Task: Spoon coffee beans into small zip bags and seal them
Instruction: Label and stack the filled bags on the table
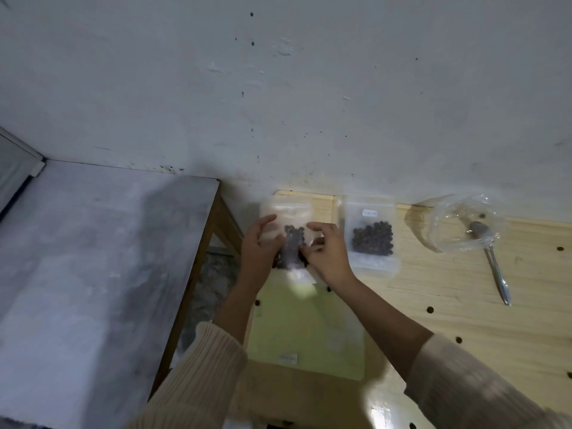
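So both hands are on one small clear zip bag of dark round coffee beans [292, 239]. The left hand [258, 246] curls round its left edge and the right hand [326, 252] pinches the right side, at the back-left corner of the pale wooden pegboard tabletop [448, 305]. Just beside it, a second filled zip bag [371, 239] lies flat. Further right, a shiny metal spoon [495, 267] has its bowl covered by crumpled clear plastic [458, 218]. There's a scuffed white plaster wall [278, 88] behind and a dull grey slab table [93, 258] to the left.
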Available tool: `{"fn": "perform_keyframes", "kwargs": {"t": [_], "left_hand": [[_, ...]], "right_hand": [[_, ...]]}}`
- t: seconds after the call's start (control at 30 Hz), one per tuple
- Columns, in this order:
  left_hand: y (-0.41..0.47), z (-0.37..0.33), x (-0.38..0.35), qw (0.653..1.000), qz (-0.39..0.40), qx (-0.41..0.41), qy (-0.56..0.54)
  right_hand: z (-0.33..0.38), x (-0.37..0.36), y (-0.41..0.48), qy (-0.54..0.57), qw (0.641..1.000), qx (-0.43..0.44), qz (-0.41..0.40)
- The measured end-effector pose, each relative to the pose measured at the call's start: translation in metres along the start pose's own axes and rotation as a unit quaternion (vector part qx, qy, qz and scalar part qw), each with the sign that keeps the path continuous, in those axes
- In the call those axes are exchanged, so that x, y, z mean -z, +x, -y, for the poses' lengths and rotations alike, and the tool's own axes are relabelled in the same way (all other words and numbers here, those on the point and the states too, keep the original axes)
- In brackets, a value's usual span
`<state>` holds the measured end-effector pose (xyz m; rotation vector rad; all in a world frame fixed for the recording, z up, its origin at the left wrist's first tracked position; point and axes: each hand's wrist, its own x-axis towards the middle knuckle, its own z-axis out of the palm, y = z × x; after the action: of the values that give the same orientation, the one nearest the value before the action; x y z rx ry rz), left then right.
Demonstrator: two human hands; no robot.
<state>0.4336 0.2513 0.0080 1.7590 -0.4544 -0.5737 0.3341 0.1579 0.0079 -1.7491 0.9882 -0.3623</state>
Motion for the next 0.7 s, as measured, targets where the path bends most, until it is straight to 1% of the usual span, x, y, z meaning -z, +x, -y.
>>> {"fn": "perform_keyframes", "kwargs": {"t": [0.13,0.27,0.4,0.47,0.5,0.57,0.6,0.7], "left_hand": [[-0.02,-0.002,0.01,1.0,0.005,0.001,-0.014],[-0.037,0.009,0.028,0.997,-0.028,0.019,-0.065],[-0.05,0.017,0.043,0.993,-0.084,0.022,-0.083],[-0.056,0.02,0.048,0.988,-0.114,0.033,-0.096],[-0.059,0.022,0.051,0.986,-0.125,0.04,-0.102],[-0.065,0.028,0.056,0.985,-0.129,0.048,-0.106],[-0.068,0.031,0.059,0.986,-0.127,0.048,-0.101],[-0.076,0.033,0.064,0.987,-0.122,0.048,-0.094]], "right_hand": [[-0.003,-0.006,-0.027,0.001,1.0,0.01,-0.006],[-0.025,-0.009,-0.061,-0.013,1.0,0.019,-0.005],[-0.05,-0.012,-0.097,-0.05,0.995,0.034,0.084],[-0.064,-0.017,-0.112,-0.07,0.986,0.07,0.134],[-0.07,-0.02,-0.118,-0.101,0.979,0.098,0.148],[-0.078,-0.027,-0.129,-0.165,0.962,0.14,0.168],[-0.08,-0.029,-0.133,-0.181,0.957,0.147,0.171],[-0.082,-0.036,-0.139,-0.194,0.956,0.156,0.153]]}}
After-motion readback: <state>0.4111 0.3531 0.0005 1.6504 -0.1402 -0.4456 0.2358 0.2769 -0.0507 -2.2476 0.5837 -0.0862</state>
